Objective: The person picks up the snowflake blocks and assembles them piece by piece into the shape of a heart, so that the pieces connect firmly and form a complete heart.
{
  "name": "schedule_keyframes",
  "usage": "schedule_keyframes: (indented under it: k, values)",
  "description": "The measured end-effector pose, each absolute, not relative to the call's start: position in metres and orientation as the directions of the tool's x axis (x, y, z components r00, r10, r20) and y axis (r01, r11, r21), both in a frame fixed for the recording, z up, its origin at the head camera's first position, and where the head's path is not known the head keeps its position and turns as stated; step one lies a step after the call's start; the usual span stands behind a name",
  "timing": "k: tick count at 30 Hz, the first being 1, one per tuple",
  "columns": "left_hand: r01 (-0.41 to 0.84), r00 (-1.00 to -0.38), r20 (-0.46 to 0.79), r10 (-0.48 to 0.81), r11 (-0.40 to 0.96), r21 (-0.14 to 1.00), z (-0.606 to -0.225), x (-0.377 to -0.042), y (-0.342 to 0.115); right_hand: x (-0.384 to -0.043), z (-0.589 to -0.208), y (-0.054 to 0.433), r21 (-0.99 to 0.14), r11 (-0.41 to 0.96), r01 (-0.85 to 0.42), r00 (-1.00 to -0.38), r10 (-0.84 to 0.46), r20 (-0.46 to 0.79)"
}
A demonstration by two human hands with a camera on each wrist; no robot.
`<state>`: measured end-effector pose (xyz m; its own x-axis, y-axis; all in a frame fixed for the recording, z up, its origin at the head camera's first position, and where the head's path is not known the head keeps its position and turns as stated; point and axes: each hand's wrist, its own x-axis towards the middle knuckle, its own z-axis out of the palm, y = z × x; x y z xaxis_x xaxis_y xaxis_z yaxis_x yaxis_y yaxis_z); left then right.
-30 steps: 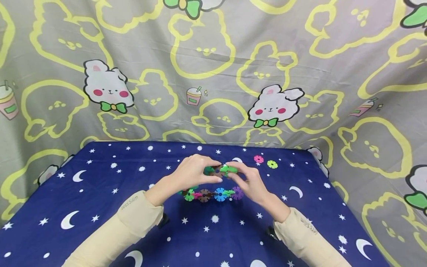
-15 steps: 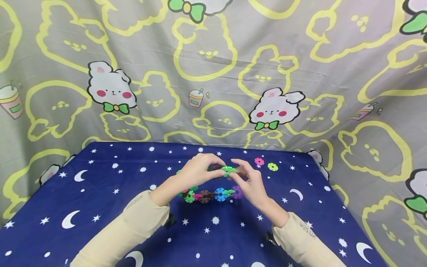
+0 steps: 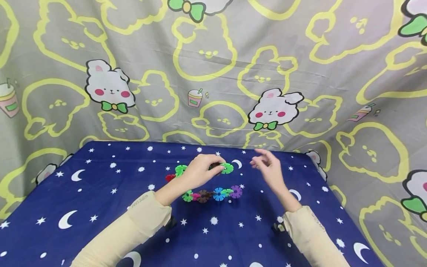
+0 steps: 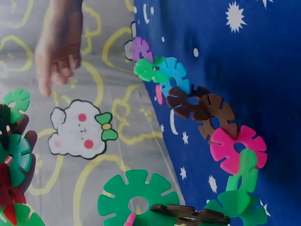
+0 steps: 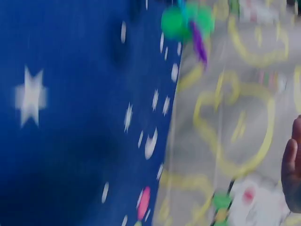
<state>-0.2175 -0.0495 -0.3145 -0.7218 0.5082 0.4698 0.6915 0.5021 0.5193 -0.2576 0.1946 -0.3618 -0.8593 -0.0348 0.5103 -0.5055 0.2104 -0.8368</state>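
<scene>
My left hand point(image 3: 200, 171) pinches one end of a chain of slotted plastic snowflake discs. A green disc point(image 3: 227, 168) sticks out past its fingertips. The chain loops round: a green disc point(image 3: 181, 170) and a red disc point(image 3: 170, 178) show at the left, while brown, blue point(image 3: 219, 194) and purple point(image 3: 236, 191) discs run along the near side. In the left wrist view, a pink disc point(image 4: 238, 149) and a teal disc point(image 4: 19, 159) are part of it. Empty, with loosely bent fingers, my right hand point(image 3: 271, 170) hovers right of the chain.
A loose pink disc point(image 5: 144, 203) lies on the dark blue star-patterned cloth point(image 3: 213, 237), with a sliver of a yellow-green disc point(image 5: 138, 224) beside it. Both are hidden behind my right hand in the head view. A patterned grey curtain point(image 3: 143, 44) hangs behind the table.
My right hand has let go of the green disc at the chain's end and moved right, over the loose discs. The left hand keeps its pinch and has barely moved.
</scene>
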Motion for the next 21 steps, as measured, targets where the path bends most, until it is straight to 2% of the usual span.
schedule_keyframes:
  k: [2,5,8,11,13,15,19,21]
  values:
    - [0.692,-0.721,0.467,0.512,0.502,0.518,-0.315,-0.218,-0.05,-0.271,-0.365,0.213,-0.902,0.221,-0.37,-0.921,0.042,0.387]
    - [0.694,-0.719,0.453,0.527,0.499,0.52,-0.315,-0.218,-0.051,-0.285,-0.371,0.24,-0.969,0.222,-0.11,-0.987,0.093,0.134]
    - [0.69,-0.721,0.443,0.533,0.502,0.521,-0.316,-0.217,-0.052,-0.296,-0.381,0.265,-0.965,0.23,0.13,-0.991,0.074,-0.116]
    - [0.694,-0.718,0.449,0.533,0.499,0.519,-0.316,-0.217,-0.054,-0.305,-0.396,0.283,-0.913,0.316,0.259,-0.965,0.036,-0.261]
    - [0.698,-0.714,0.452,0.534,0.497,0.516,-0.316,-0.217,-0.054,-0.311,-0.408,0.29,-0.867,0.396,0.303,-0.946,0.02,-0.322]
    - [0.701,-0.711,0.449,0.541,0.494,0.515,-0.315,-0.217,-0.055,-0.324,-0.431,0.304,-0.835,0.472,0.282,-0.944,-0.017,-0.329]
    - [0.7,-0.712,0.439,0.549,0.503,0.507,-0.315,-0.217,-0.054,-0.375,-0.499,0.346,-0.833,0.543,0.11,-0.958,-0.164,-0.234]
    - [0.703,-0.709,0.442,0.55,0.504,0.501,-0.315,-0.217,-0.054,-0.401,-0.528,0.364,-0.823,0.564,0.071,-0.952,-0.207,-0.224]
